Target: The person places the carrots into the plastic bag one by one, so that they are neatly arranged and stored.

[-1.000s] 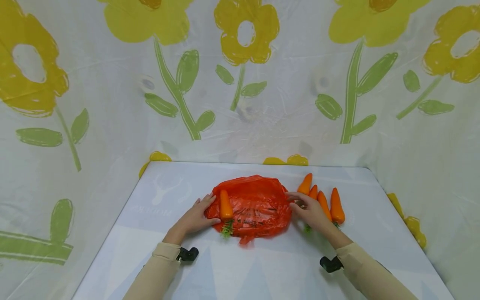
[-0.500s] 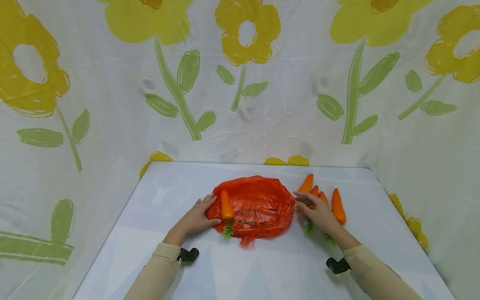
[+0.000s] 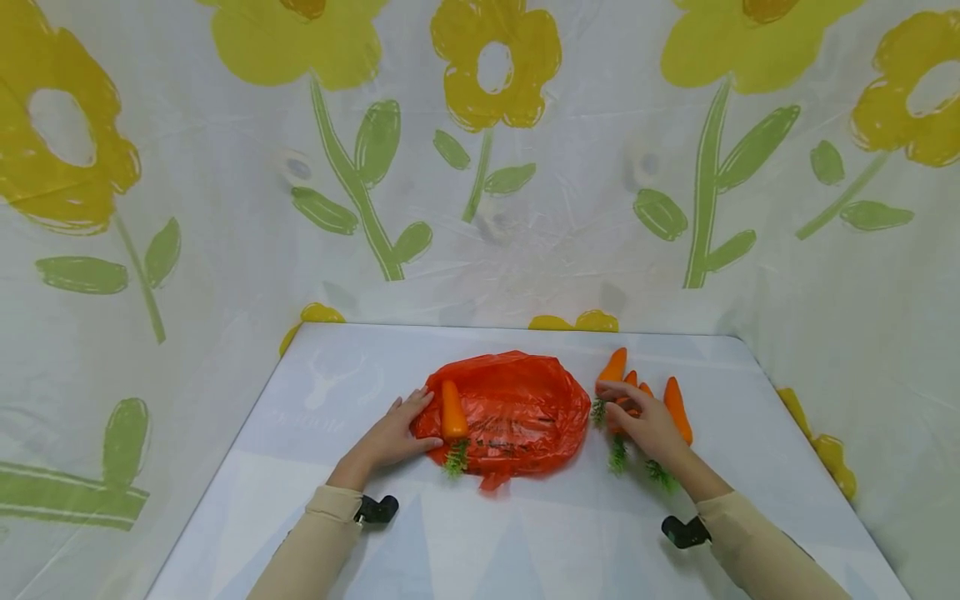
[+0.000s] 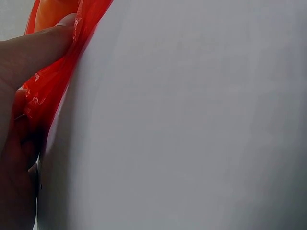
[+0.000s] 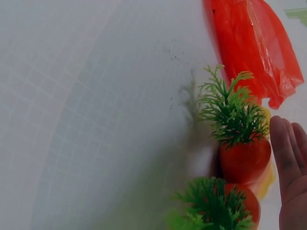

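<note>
Left hand (image 3: 397, 431) touches a red bag (image 3: 517, 412), right hand (image 3: 651, 427) near carrots (image 3: 677, 407).

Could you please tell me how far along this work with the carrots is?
Apparently done: one carrot lies in or on the left side of the red bag. In hand: the left hand touches the bag's edge; the right hand is at the other carrots, with none clearly gripped. Probably left: those four, right of the bag.

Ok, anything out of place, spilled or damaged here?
Nothing looks spilled or damaged. Mildly odd: one orange tapered carrot, apart from the others, pokes its feathery green top past the near edge of the crumpled red plastic bag.
</note>
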Demonstrator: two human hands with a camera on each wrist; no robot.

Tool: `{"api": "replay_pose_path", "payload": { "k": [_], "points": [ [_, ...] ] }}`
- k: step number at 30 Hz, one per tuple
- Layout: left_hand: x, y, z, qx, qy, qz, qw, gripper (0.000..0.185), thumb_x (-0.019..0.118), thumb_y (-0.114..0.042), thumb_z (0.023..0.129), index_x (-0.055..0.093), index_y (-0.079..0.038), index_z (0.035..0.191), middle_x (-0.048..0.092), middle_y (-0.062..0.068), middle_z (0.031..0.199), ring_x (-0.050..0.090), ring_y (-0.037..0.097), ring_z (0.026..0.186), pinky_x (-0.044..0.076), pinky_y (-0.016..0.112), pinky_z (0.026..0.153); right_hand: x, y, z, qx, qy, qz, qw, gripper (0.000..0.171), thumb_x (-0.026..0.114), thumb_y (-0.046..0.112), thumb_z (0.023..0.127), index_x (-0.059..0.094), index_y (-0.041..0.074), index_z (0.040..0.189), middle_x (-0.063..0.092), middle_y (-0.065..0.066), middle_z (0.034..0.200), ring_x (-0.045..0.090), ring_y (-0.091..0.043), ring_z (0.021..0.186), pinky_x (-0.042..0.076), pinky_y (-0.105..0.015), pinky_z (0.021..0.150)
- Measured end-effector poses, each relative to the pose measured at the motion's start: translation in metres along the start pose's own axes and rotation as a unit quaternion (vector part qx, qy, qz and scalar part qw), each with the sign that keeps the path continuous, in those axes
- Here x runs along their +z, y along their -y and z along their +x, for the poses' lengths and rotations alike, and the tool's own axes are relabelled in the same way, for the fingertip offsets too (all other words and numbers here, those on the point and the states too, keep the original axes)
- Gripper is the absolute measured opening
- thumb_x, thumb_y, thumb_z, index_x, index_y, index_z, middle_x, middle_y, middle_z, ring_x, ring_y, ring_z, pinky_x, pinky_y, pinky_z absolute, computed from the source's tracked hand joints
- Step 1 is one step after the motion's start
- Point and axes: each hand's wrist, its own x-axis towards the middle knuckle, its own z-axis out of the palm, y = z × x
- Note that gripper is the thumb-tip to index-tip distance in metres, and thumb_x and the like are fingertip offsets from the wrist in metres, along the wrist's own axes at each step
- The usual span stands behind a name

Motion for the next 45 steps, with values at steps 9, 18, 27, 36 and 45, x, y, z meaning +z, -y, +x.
{"api": "replay_pose_path", "payload": {
  "k": [9, 18, 27, 36, 45],
  "points": [
    [0.0, -0.002, -0.001, -0.001, 0.0, -0.006, 1.0, 0.094, 0.077, -0.05, 0.087, 0.033, -0.009, 0.16, 0.026, 0.012, 0.166, 0.018, 0.032, 0.155, 0.013, 0.054, 0.125, -0.009, 0.003, -0.01, -0.016, -0.013, 0.003, 1.0, 0.041, 0.059, 0.014, 0.104, 0.055, 0.008, 0.144, 0.064, -0.021, 0.126, 0.065, -0.035, 0.105, 0.058, -0.03, 0.078],
    [-0.001, -0.004, -0.001, -0.015, 0.007, -0.001, 0.9999, 0.095, 0.076, -0.052, 0.087, 0.032, -0.01, 0.16, 0.025, 0.01, 0.167, 0.017, 0.03, 0.155, 0.012, 0.052, 0.125, -0.016, -0.011, -0.012, 0.0, -0.024, -0.009, 1.0, 0.041, 0.06, 0.02, 0.104, 0.056, 0.012, 0.145, 0.065, -0.016, 0.126, 0.067, -0.03, 0.1, 0.06, -0.032, 0.078],
    [-0.001, -0.003, -0.001, -0.013, 0.008, 0.002, 0.9999, 0.095, 0.077, -0.052, 0.087, 0.032, -0.011, 0.161, 0.025, 0.008, 0.167, 0.017, 0.029, 0.155, 0.011, 0.051, 0.126, -0.021, -0.015, -0.016, 0.001, -0.034, -0.024, 0.999, 0.043, 0.06, 0.024, 0.105, 0.055, 0.009, 0.145, 0.064, -0.017, 0.131, 0.065, -0.031, 0.104, 0.058, -0.025, 0.077],
    [0.0, -0.001, -0.001, -0.001, 0.005, 0.006, 1.0, 0.096, 0.076, -0.053, 0.087, 0.032, -0.009, 0.16, 0.025, 0.009, 0.167, 0.017, 0.029, 0.155, 0.01, 0.05, 0.126, -0.032, -0.019, -0.02, 0.011, -0.048, -0.038, 0.998, 0.043, 0.058, 0.024, 0.106, 0.054, 0.008, 0.145, 0.064, -0.018, 0.132, 0.063, -0.032, 0.104, 0.057, -0.023, 0.077],
    [0.001, 0.001, -0.001, -0.001, 0.0, 0.005, 1.0, 0.096, 0.076, -0.054, 0.087, 0.032, -0.01, 0.16, 0.025, 0.009, 0.167, 0.018, 0.029, 0.155, 0.01, 0.051, 0.126, -0.042, -0.023, -0.024, 0.015, -0.064, -0.054, 0.996, 0.044, 0.058, 0.026, 0.106, 0.055, 0.009, 0.146, 0.064, -0.018, 0.133, 0.06, -0.036, 0.112, 0.052, -0.018, 0.081]
  ]
}}
